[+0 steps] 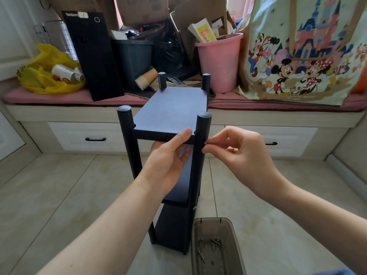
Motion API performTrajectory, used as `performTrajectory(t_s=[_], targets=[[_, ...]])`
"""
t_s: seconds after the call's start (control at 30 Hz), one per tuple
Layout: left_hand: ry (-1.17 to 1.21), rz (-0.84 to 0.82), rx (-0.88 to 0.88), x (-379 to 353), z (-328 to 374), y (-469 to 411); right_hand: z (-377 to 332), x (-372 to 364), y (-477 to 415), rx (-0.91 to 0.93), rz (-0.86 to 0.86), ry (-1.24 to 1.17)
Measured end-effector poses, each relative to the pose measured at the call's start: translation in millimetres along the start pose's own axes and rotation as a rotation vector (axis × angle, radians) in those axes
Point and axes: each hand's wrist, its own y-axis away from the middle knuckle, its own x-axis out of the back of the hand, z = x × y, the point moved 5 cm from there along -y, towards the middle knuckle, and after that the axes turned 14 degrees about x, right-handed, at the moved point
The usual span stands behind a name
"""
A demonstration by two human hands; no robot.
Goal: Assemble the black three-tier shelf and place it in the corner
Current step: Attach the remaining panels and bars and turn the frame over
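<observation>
Status: the black shelf [172, 112] stands upright on the tiled floor [69, 195] at the centre of view. All three boards sit between the four posts. We judge the frame mostly assembled, with fastening under way.

Grip: our left hand [168, 161] holds the near edge of the top board, thumb on top and fingers curled beneath. Our right hand [238, 153] pinches a small screw [204, 144] between thumb and forefinger. Its tip is against the near right post [202, 124], just under the top board. How deep it is seated we cannot tell.

Done: a screw head [194, 208] shows on the same post at the middle board.

Left: this screw, any others hidden from view, then the carry to the corner.

Supplies: a brown translucent tray [228, 261] at 5 o'clock of the shelf foot holds loose screws [210, 247].

Room: the tray sits just beside the near right foot, so we would lift clear of it. The bench [278, 116] at 12 o'clock is close behind the far posts. Open floor lies at 9 and 3 o'clock.
</observation>
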Motion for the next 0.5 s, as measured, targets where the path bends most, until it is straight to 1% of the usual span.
performTrajectory(t_s=[0.2,0.5], targets=[[-0.012,0.014,-0.01,0.4,1.1,0.4,-1.1,1.1,-0.6,-0.01,0.0,0.02],[-0.01,0.015,-0.01,-1.1,1.0,0.6,-2.9,-0.2,-1.7,0.044,-0.02,0.094]])
